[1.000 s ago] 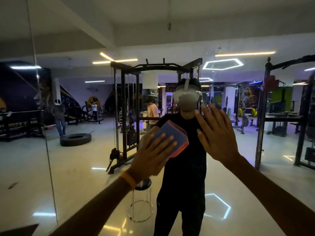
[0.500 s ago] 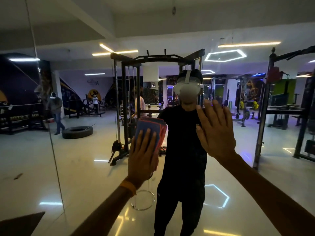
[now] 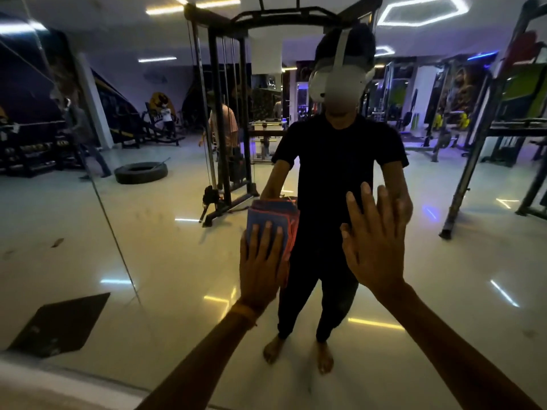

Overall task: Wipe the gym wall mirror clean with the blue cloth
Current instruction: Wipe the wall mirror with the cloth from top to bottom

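Head view: mid-wipe. Presses cloth [image 3: 270, 213] flat to mirror [image 3: 154, 247] under left hand [image 3: 260, 261], fingers straight, not curled round it; cloth lies beneath the fingers and reaches just past the fingertips. Braces with right hand [image 3: 376, 247] just beside the left, flat and spread, palm to the mirror; touching or a hair off, cannot tell. Next move, probably: calls for even flat pressure, overlapping strokes over unwiped mirror, and lifting the bracing hand out of the cloth's path.
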Demonstrator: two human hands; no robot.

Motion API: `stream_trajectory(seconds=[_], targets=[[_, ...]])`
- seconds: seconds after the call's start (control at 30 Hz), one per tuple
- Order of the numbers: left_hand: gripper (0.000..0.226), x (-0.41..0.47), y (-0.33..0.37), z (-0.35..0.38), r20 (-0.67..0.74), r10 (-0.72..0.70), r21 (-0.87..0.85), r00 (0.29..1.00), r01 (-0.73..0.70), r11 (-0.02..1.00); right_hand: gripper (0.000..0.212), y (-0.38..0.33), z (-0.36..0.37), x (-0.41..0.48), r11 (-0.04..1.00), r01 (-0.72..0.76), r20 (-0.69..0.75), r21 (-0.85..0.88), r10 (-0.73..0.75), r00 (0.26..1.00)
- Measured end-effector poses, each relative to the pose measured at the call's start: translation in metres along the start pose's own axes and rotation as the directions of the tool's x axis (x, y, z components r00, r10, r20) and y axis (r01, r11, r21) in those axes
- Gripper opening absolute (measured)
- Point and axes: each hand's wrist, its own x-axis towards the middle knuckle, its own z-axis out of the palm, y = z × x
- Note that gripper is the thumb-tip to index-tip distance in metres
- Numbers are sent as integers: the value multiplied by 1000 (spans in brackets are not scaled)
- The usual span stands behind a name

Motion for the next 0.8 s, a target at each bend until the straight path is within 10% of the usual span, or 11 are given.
stream_trajectory(seconds=[0.2,0.43,0.63,0.8], targets=[[60,101,-1,-20,-163,84,39,983,-79,996,64,-23,21,-9,999,-47,-58,-23,46,997],[87,-63,-28,20,36,111,67,993,-113,991,70,-31,35,-38,998,-26,-40,-63,23,999],[68,90,-28,-25,-151,114,2,982,-115,993,61,-35,34,-45,997,-47,-29,-65,45,999],[83,-42,-50,8,43,195,99,980,-198,975,64,-38,37,-46,994,-69,-24,-89,67,997]])
